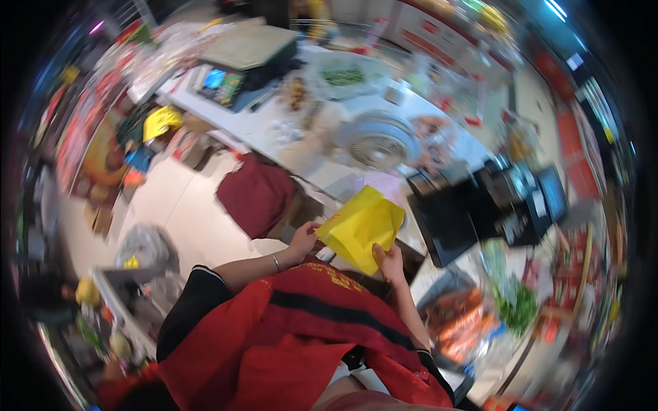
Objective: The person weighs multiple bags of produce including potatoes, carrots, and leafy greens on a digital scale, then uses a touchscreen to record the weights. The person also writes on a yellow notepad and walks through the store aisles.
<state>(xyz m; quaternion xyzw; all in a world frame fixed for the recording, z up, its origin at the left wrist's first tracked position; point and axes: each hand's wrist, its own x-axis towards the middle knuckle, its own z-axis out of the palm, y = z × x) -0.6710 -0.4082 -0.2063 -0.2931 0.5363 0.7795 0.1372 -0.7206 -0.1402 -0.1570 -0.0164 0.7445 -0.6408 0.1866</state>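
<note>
A yellow sheet, perhaps a folded bag or cloth [362, 228], is held in front of my apron [329, 303]. My left hand [305, 241] pinches its left corner between thumb and fingers. Along the lower right edge my right hand [389, 261] grips it, thumb on top. A small white thing shows just under the sheet near my left hand; I cannot tell what it is. Beyond the sheet lies a pinkish paper or bag [381, 186] on the white counter [321, 174], partly covered by the yellow sheet.
On the counter are a round fan [378, 141], a bag of green vegetables [344, 77] and a weighing scale [247, 46]. A black monitor or till [447, 221] stands at right, near bagged carrots [457, 323]. Dark red cloth [257, 195] hangs at left. Much is blurred.
</note>
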